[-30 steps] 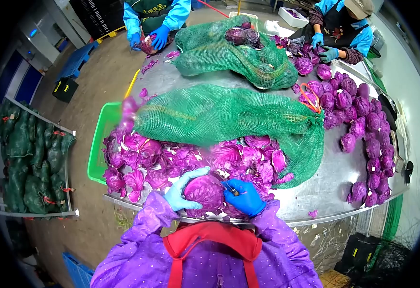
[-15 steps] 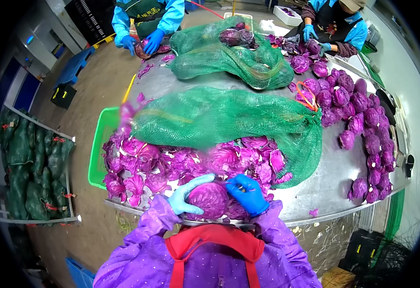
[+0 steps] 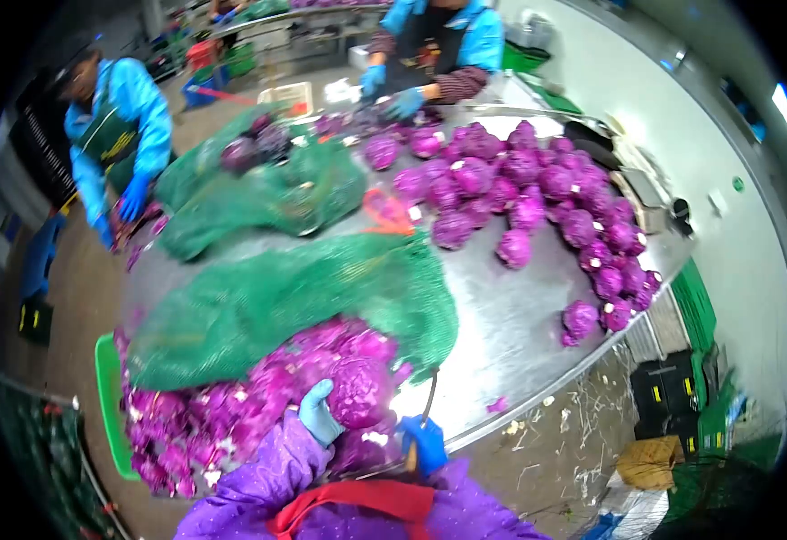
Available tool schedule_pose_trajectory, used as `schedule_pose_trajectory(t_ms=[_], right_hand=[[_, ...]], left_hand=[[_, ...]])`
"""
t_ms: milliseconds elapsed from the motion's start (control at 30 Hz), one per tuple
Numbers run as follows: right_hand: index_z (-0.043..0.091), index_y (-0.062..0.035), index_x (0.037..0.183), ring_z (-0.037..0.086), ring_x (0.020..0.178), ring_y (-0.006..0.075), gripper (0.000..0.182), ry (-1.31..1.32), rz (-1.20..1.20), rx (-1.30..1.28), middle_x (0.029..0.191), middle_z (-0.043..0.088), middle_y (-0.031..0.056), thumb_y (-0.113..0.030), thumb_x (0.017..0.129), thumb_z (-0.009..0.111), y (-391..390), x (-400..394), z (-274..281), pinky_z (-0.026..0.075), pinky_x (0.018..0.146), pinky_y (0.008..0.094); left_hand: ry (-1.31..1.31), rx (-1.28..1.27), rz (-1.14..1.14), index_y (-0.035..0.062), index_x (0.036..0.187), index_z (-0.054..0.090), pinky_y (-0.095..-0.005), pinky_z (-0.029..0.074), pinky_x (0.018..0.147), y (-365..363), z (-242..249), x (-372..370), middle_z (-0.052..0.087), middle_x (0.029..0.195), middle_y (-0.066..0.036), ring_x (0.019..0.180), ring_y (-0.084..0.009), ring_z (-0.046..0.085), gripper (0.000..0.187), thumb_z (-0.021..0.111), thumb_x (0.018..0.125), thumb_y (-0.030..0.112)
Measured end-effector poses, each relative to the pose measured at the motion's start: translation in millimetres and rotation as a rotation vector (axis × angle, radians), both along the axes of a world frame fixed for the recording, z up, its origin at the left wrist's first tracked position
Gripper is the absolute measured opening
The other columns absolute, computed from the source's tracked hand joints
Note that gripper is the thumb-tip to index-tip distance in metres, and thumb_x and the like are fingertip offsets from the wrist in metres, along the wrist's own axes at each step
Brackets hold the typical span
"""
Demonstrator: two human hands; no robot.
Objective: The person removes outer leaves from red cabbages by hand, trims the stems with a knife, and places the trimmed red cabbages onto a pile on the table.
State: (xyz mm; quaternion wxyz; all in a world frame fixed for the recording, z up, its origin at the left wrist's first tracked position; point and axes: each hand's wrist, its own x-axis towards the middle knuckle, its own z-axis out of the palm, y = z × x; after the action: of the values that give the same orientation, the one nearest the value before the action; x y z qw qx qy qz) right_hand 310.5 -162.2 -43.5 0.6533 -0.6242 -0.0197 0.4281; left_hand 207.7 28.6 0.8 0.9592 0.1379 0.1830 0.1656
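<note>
My left hand [image 3: 320,416], in a light blue glove, cups the left side of a round red cabbage [image 3: 359,392]; part of its grip is hidden. My right hand [image 3: 424,444], in a darker blue glove, is closed around the wooden handle of a knife [image 3: 430,396], whose dark, narrow blade points up and away from me. Below the held cabbage, close to my body, lies more red cabbage [image 3: 366,446]. Loose purple leaves [image 3: 231,409] are heaped to the left of my hands. A green mesh sack [image 3: 294,288] lies just beyond the heap.
A green crate [image 3: 105,405] stands at the table's left. Many trimmed cabbages [image 3: 520,184] cover the right side of the metal table [image 3: 502,333]. A second mesh sack [image 3: 258,202] lies farther back. Two people in blue sleeves work at the far side, one handling cabbages.
The view has swung right, so the table sits farther left. The held cabbage is now farther from my body, and the knife blade shows clearly in my right hand.
</note>
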Motion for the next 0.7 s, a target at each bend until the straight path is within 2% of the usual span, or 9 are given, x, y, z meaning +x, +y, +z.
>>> schedule_pose_trajectory(t_ms=[133,167,333,367,433,500,600,633,700], right_hand=[[0.06,0.0007,0.113,0.056,0.058,0.013,0.036,0.264,0.011,0.026,0.082,0.065,0.01,-0.027,0.091,0.056,-38,7,14,0.041,0.051,0.0244],[0.059,0.0006,0.115,0.057,0.06,0.0135,0.038,0.16,0.002,0.084,0.087,0.065,0.0115,-0.029,0.091,0.056,-54,8,-10,0.043,0.053,0.0247],[0.056,0.0009,0.119,0.057,0.07,0.0173,0.043,0.379,0.068,0.027,0.096,0.062,0.0137,-0.031,0.091,0.055,-105,42,-26,0.044,0.062,0.0293],[0.055,0.001,0.12,0.057,0.072,0.018,0.043,0.41,0.086,0.01,0.098,0.061,0.0142,-0.032,0.091,0.054,-114,46,-28,0.044,0.063,0.0302],[0.053,0.0011,0.121,0.057,0.076,0.0195,0.045,0.466,0.107,-0.034,0.102,0.06,0.015,-0.033,0.091,0.054,-125,55,-28,0.044,0.067,0.0321],[0.052,0.0012,0.122,0.057,0.08,0.021,0.047,0.508,0.119,-0.073,0.105,0.059,0.0159,-0.034,0.091,0.053,-133,60,-28,0.045,0.07,0.0339],[0.05,0.0014,0.125,0.058,0.086,0.0232,0.05,0.537,0.15,-0.103,0.111,0.057,0.0172,-0.036,0.091,0.053,-138,69,-25,0.045,0.075,0.0367],[0.049,0.0015,0.125,0.058,0.088,0.024,0.051,0.544,0.163,-0.103,0.113,0.056,0.0177,-0.036,0.091,0.053,-140,72,-26,0.045,0.077,0.0376],[0.048,0.0016,0.127,0.058,0.092,0.0255,0.053,0.525,0.209,-0.076,0.116,0.055,0.0186,-0.037,0.091,0.052,-135,83,-28,0.046,0.08,0.0394]], left_hand=[[0.071,-0.049,-0.218,0.0065,0.138,0.038,-0.0526,0.031,0.107,-12,22,128,0.047,0.136,-0.016,0.126,-0.0329,0.045,0.066,0.054,0.085,0.041],[0.13,-0.023,-0.263,0.0085,0.138,0.038,-0.0529,0.033,0.105,-16,26,162,0.048,0.136,-0.015,0.126,-0.0327,0.045,0.066,0.056,0.084,0.043],[0.406,-0.033,-0.411,0.0119,0.134,0.041,-0.0485,0.043,0.097,-58,9,325,0.053,0.128,-0.01,0.115,-0.0273,0.054,0.067,0.064,0.08,0.046],[0.182,-0.166,-0.395,0.0109,0.13,0.044,-0.0451,0.046,0.094,-70,-69,369,0.056,0.122,-0.01,0.105,-0.0251,0.059,0.066,0.069,0.078,0.044],[0.359,0.146,-0.218,-0.0033,0.115,0.055,-0.0404,0.05,0.082,-109,-119,429,0.065,0.103,-0.013,0.086,-0.0283,0.063,0.068,0.071,0.075,0.049],[0.484,0.28,-0.166,-0.0022,0.12,0.052,-0.0409,0.051,0.078,-102,-156,446,0.062,0.108,-0.014,0.094,-0.0258,0.06,0.072,0.072,0.074,0.048],[0.555,0.362,-0.152,0.0065,0.131,0.045,-0.0417,0.05,0.08,-95,-39,390,0.058,0.118,-0.012,0.109,-0.0254,0.056,0.074,0.072,0.075,0.047],[0.459,0.343,-0.164,0.0084,0.135,0.041,-0.0398,0.047,0.091,-89,-36,372,0.057,0.124,-0.008,0.111,-0.0253,0.058,0.062,0.066,0.084,0.035],[0.273,0.452,-0.366,0.0092,0.134,0.043,-0.0359,0.048,0.086,-51,-12,315,0.059,0.122,-0.008,0.109,-0.0218,0.059,0.056,0.06,0.088,0.035]])
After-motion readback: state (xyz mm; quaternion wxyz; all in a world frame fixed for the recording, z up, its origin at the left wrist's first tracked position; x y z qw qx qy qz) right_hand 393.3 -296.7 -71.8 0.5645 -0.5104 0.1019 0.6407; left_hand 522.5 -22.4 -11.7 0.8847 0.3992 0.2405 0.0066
